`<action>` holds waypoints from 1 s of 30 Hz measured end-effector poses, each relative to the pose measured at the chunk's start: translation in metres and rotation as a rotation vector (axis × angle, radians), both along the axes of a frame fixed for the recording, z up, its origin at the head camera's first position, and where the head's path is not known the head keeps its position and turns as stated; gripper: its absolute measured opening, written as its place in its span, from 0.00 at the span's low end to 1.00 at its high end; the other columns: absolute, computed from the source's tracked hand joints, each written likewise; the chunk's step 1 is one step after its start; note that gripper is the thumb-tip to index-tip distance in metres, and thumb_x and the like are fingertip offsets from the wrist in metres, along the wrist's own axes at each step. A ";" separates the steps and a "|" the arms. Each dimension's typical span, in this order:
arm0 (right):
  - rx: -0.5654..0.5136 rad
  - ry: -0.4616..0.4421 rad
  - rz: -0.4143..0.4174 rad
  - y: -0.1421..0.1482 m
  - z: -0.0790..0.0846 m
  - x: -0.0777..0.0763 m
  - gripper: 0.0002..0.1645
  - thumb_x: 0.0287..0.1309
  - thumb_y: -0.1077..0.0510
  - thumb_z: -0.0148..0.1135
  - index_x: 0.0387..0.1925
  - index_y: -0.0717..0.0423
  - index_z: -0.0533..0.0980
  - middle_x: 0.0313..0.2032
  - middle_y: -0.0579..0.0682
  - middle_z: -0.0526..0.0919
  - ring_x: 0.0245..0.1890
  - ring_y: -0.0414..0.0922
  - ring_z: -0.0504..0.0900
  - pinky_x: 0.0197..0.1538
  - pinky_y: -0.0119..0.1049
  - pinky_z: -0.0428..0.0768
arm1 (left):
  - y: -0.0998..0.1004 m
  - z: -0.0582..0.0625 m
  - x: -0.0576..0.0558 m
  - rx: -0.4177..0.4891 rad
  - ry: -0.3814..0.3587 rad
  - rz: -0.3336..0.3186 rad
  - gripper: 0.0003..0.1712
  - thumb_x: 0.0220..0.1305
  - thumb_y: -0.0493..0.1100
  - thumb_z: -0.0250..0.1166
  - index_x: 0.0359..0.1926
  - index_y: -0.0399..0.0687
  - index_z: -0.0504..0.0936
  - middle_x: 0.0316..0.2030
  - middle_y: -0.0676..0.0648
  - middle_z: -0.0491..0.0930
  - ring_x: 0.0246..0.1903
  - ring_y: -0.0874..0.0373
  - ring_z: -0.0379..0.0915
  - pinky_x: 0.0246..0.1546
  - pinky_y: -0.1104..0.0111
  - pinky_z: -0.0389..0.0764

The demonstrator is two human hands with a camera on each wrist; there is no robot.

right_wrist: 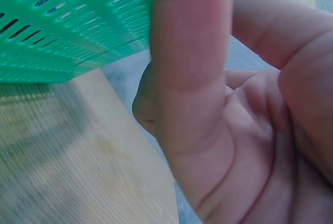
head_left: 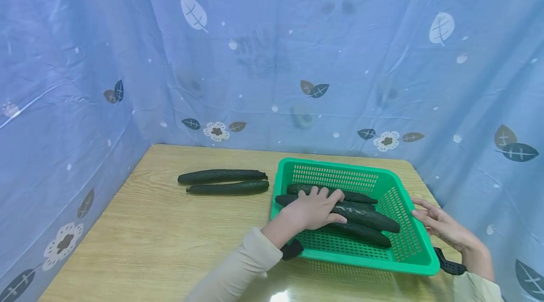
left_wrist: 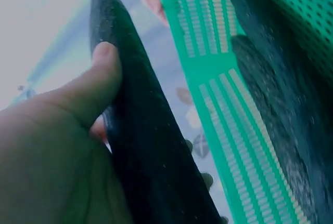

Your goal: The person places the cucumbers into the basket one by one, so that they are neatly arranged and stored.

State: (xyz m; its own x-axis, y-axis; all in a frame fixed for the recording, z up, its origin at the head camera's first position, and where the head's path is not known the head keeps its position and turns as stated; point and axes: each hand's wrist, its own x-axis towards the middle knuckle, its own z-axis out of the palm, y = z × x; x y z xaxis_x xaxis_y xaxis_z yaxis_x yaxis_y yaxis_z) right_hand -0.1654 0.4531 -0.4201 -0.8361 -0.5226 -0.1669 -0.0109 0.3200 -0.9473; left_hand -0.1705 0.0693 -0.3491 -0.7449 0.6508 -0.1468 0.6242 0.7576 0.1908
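Observation:
A green plastic basket [head_left: 340, 165] with slotted walls stands on the right part of the table, several dark green cucumbers [head_left: 361, 233] lying in it. Reaching in from the front, my left hand [head_left: 316, 210] grips one cucumber [left_wrist: 151, 130], which lies on top of others in the head view. Its thumb runs along one side, and fingertips show past the other. My right hand [head_left: 446, 229] holds the basket's right rim, thumb at the edge and fingers along the outside. In the right wrist view, a long finger [right_wrist: 192, 68] lies against the slotted wall.
Two more cucumbers [head_left: 223, 176] lie side by side on the wooden table [head_left: 161, 231], left of the basket. A blue patterned curtain [head_left: 255, 66] hangs behind the table and along both sides. Black straps [head_left: 450, 264] circle the wrists.

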 end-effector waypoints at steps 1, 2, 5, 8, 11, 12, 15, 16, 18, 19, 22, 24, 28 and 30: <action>0.011 0.000 -0.007 0.000 0.000 0.000 0.29 0.73 0.59 0.31 0.68 0.34 0.39 0.49 0.32 0.77 0.47 0.34 0.78 0.45 0.37 0.79 | 0.003 -0.001 0.002 -0.004 -0.002 0.002 0.27 0.62 0.70 0.40 0.59 0.70 0.56 0.53 0.53 0.67 0.50 0.53 0.64 0.54 0.48 0.66; 0.020 0.003 -0.013 0.000 0.001 0.001 0.30 0.73 0.59 0.31 0.69 0.35 0.39 0.49 0.31 0.77 0.47 0.33 0.78 0.44 0.36 0.78 | 0.006 -0.001 0.003 -0.004 -0.003 0.004 0.27 0.62 0.70 0.41 0.59 0.70 0.56 0.52 0.53 0.67 0.51 0.53 0.64 0.55 0.48 0.66; 0.041 0.012 -0.026 0.001 0.002 0.001 0.30 0.73 0.58 0.32 0.70 0.38 0.38 0.49 0.28 0.74 0.48 0.29 0.75 0.43 0.36 0.78 | 0.014 -0.003 0.009 -0.019 0.008 0.011 0.27 0.62 0.70 0.41 0.59 0.71 0.56 0.52 0.53 0.67 0.50 0.53 0.64 0.55 0.49 0.66; 0.056 0.022 -0.033 0.001 0.003 0.002 0.31 0.73 0.58 0.32 0.71 0.44 0.36 0.49 0.26 0.73 0.48 0.27 0.73 0.42 0.35 0.77 | 0.021 -0.005 0.014 -0.052 0.022 0.028 0.27 0.62 0.70 0.40 0.59 0.72 0.54 0.50 0.54 0.67 0.47 0.55 0.63 0.53 0.53 0.68; 0.044 0.015 -0.025 0.001 0.003 0.001 0.30 0.73 0.59 0.32 0.70 0.39 0.38 0.48 0.30 0.76 0.47 0.29 0.75 0.42 0.35 0.77 | 0.028 -0.007 0.019 -0.084 0.026 0.043 0.26 0.61 0.70 0.39 0.57 0.72 0.54 0.47 0.54 0.66 0.43 0.56 0.61 0.50 0.56 0.69; 0.034 0.009 -0.018 0.001 0.003 0.001 0.29 0.73 0.59 0.31 0.68 0.34 0.40 0.47 0.32 0.77 0.46 0.31 0.76 0.43 0.35 0.78 | 0.030 -0.008 0.021 -0.093 0.024 0.047 0.26 0.61 0.70 0.39 0.57 0.72 0.54 0.46 0.54 0.66 0.42 0.56 0.60 0.48 0.57 0.69; 0.015 0.001 0.001 0.001 0.002 0.000 0.27 0.73 0.59 0.30 0.63 0.25 0.45 0.43 0.39 0.81 0.44 0.36 0.79 0.43 0.36 0.78 | 0.035 -0.014 0.023 -0.106 0.019 0.064 0.25 0.61 0.70 0.41 0.56 0.72 0.55 0.45 0.54 0.66 0.42 0.56 0.60 0.48 0.57 0.69; 0.014 0.002 0.005 0.001 0.002 0.000 0.27 0.73 0.59 0.30 0.62 0.24 0.46 0.43 0.40 0.81 0.43 0.37 0.79 0.43 0.36 0.78 | 0.036 -0.016 0.024 -0.107 0.018 0.074 0.25 0.61 0.70 0.41 0.56 0.72 0.55 0.46 0.54 0.66 0.43 0.55 0.61 0.50 0.56 0.69; 0.014 0.000 0.008 0.001 0.001 -0.001 0.26 0.73 0.59 0.30 0.60 0.22 0.47 0.42 0.42 0.82 0.43 0.38 0.80 0.43 0.36 0.78 | 0.039 -0.021 0.025 -0.108 0.017 0.099 0.25 0.60 0.70 0.43 0.55 0.72 0.56 0.45 0.54 0.66 0.45 0.55 0.62 0.51 0.56 0.69; 0.020 0.000 0.005 0.001 0.001 -0.001 0.26 0.73 0.59 0.30 0.60 0.22 0.47 0.41 0.43 0.82 0.42 0.39 0.80 0.43 0.36 0.78 | 0.040 -0.024 0.025 -0.106 0.019 0.115 0.25 0.60 0.70 0.44 0.55 0.72 0.56 0.46 0.54 0.67 0.47 0.54 0.62 0.52 0.55 0.69; 0.039 0.004 -0.009 0.001 0.001 -0.001 0.27 0.73 0.58 0.30 0.63 0.25 0.44 0.43 0.39 0.80 0.43 0.35 0.79 0.43 0.35 0.78 | 0.043 -0.032 0.026 -0.108 0.020 0.160 0.25 0.59 0.70 0.47 0.54 0.72 0.57 0.46 0.54 0.66 0.50 0.54 0.62 0.52 0.55 0.69; 0.045 0.004 -0.015 0.001 0.001 -0.001 0.27 0.73 0.58 0.31 0.65 0.27 0.43 0.45 0.35 0.79 0.45 0.32 0.77 0.43 0.35 0.78 | 0.046 -0.036 0.026 -0.117 0.025 0.186 0.25 0.58 0.69 0.50 0.54 0.73 0.58 0.47 0.54 0.66 0.51 0.54 0.62 0.52 0.55 0.69; 0.022 0.007 -0.001 0.002 -0.001 -0.001 0.29 0.73 0.59 0.30 0.67 0.31 0.41 0.49 0.30 0.76 0.47 0.31 0.77 0.43 0.35 0.78 | 0.051 -0.044 0.028 -0.150 0.030 0.227 0.27 0.57 0.69 0.52 0.55 0.76 0.57 0.50 0.55 0.65 0.54 0.55 0.61 0.52 0.56 0.68; 0.007 0.003 0.003 0.002 -0.001 -0.001 0.29 0.73 0.59 0.30 0.68 0.32 0.40 0.49 0.30 0.76 0.47 0.33 0.78 0.44 0.36 0.79 | 0.053 -0.049 0.028 -0.158 0.014 0.247 0.27 0.56 0.69 0.53 0.55 0.77 0.56 0.51 0.56 0.65 0.55 0.55 0.60 0.52 0.56 0.68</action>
State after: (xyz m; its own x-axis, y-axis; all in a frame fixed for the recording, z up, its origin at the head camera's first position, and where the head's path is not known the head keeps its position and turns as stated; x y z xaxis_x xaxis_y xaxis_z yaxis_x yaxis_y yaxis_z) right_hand -0.1665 0.4550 -0.4215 -0.8350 -0.5239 -0.1685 -0.0144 0.3270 -0.9449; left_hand -0.1426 0.1222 -0.3981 -0.8806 0.4193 -0.2208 0.4189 0.9066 0.0508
